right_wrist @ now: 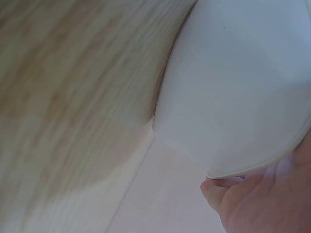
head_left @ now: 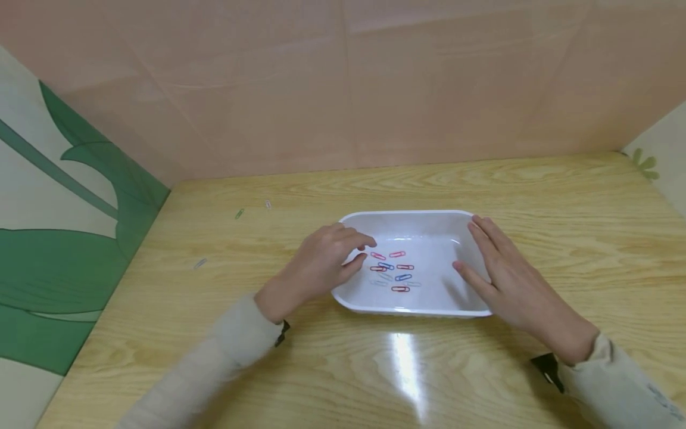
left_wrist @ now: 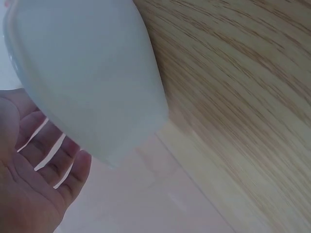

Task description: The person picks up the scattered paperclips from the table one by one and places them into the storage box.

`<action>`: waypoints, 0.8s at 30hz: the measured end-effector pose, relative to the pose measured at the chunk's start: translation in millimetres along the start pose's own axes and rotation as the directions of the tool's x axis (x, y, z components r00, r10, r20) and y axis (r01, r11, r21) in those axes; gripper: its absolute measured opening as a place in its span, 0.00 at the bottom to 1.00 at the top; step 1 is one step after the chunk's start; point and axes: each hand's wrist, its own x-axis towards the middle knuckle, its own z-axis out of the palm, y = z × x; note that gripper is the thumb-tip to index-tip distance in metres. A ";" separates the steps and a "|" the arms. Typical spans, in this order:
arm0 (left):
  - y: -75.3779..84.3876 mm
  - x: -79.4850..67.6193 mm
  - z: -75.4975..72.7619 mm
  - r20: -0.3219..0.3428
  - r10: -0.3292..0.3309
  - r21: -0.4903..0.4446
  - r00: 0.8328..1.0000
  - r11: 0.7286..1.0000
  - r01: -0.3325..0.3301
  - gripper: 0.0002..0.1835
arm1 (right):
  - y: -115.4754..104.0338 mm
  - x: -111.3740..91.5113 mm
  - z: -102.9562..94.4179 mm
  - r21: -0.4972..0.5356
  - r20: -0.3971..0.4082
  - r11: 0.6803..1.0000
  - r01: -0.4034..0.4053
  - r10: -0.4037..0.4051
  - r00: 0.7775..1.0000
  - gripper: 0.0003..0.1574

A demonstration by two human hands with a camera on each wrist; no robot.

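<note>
A white rectangular tray (head_left: 434, 301) stands on the table, with several paper clips (head_left: 405, 267) in red, pink, blue and pale colours lying in its left half. My left hand (head_left: 327, 256) hovers over the tray's left rim, its fingers loosely bent and a gap between thumb and index finger. In the left wrist view its other fingers (left_wrist: 51, 160) hang beside the rim. At the right rim my right hand (head_left: 509, 274) has its fingers straight, touching or just over the edge, with the thumb above the inside. Neither hand visibly holds anything.
On the left of the wooden table (head_left: 579, 220) lie a green paper clip (head_left: 239, 213), a pale pinkish one (head_left: 268, 204) and a blue-grey one (head_left: 200, 263). A pink-draped wall (head_left: 348, 89) rises behind the table, and a panel with green leaves (head_left: 64, 268) borders the left side.
</note>
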 end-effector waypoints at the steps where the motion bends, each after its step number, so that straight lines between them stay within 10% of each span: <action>1: -1.2 -1.0 -0.5 -0.001 -0.005 0.000 1.000 1.000 0.005 0.10 | 0.1 0.0 0.0 0.000 -0.001 1.000 0.000 0.000 1.000 0.49; 24: -29.6 -36.8 -21.5 -0.061 -0.092 0.062 0.994 0.993 0.096 0.10 | -0.9 -0.4 0.5 0.004 0.003 1.000 -0.001 0.001 1.000 0.48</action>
